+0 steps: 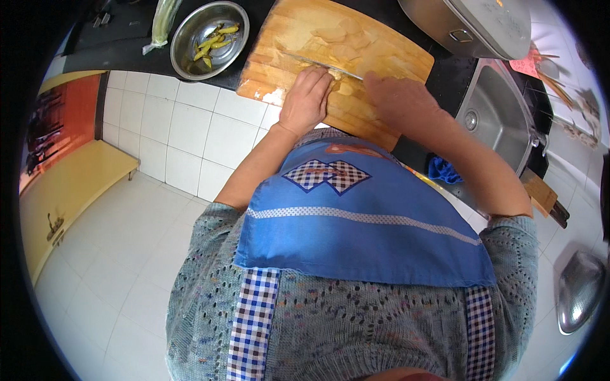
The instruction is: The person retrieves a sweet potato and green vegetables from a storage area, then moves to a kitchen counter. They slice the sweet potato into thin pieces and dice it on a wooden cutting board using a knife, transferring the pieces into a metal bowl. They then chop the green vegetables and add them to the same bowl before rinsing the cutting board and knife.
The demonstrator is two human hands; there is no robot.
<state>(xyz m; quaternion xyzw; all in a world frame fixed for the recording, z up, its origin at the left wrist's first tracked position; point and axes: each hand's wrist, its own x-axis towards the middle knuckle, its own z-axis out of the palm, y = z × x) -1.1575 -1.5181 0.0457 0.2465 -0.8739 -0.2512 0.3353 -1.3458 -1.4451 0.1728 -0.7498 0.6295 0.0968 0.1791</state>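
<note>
A wooden cutting board [350, 102] lies on the counter in front of me. My right hand [398, 97] grips a kitchen knife [339, 71], its blade pointing left across the board; the handle is hidden in my fist. Curled fingers of my left hand [307, 97] press on a pale yellow piece of food [336, 75] right beside the blade. Most of that piece is covered by the fingers. Thin pale slices [350, 43] lie spread beyond the knife, and a few flat yellowish bits [350, 88] sit on the near side, between my hands.
Left of the board, a steel bowl [243, 47] holds several green peppers [212, 45], near a plastic-wrapped vegetable [164, 24]. A large lidded metal container [452, 26] stands at the back right. Further right are a steel sink [505, 105] and a blue cloth [443, 169].
</note>
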